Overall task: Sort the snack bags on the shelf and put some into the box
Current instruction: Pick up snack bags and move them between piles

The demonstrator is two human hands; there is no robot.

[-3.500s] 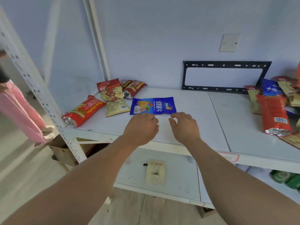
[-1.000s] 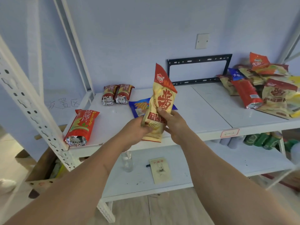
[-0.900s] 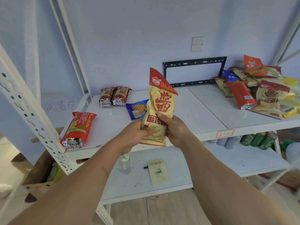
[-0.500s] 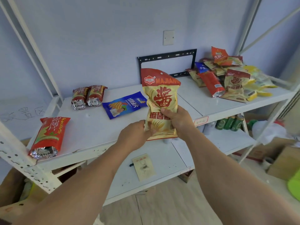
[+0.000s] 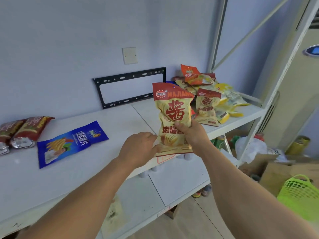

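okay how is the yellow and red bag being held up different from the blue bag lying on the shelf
The yellow and red bag is upright in the air, gripped by the right hand with the left hand at its lower edge; the blue bag lies flat on the shelf, untouched. The held bag looks puffed, the blue one flatter. Both appear sealed.

A storeroom or stockroom, by the look of it: bare white metal shelving with slotted uprights stands against a plain painted wall, snack bags lie piled loose on it, and cardboard boxes and a green plastic basket sit on the wooden floor.
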